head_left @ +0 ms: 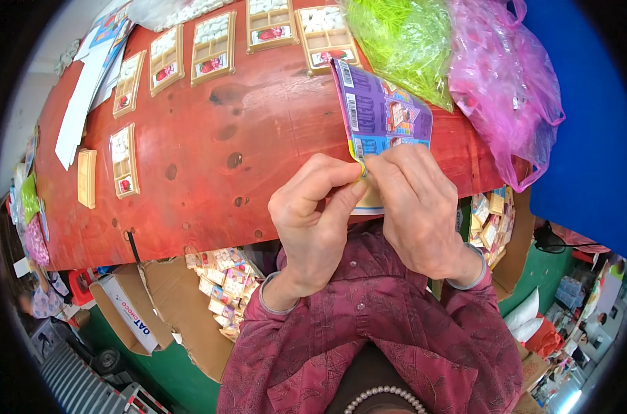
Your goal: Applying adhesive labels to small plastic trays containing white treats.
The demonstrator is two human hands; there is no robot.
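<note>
A printed cardboard sheet [379, 103] in purple and blue, with barcodes and small pictures, lies near the table's front edge. My left hand [313, 217] pinches its yellow-edged left side between thumb and forefinger. Right beside that pinch, my right hand [413, 210] has its fingertips closed on the same edge and covers the sheet's lower part. A pale beige piece [372, 199] shows below the fingers; what it belongs to is hidden by my hands. Beyond the sheet stands a beige compartment tray [333, 41] holding white pieces and a strawberry-picture card.
More filled trays [213, 48] line the red table [189, 138]; a beige tray without white pieces [86, 179] is at left. A bag of green shreds [403, 41] and a pink plastic bag [503, 76] lie at right. Cardboard boxes [182, 303] of small packs stand below the front edge.
</note>
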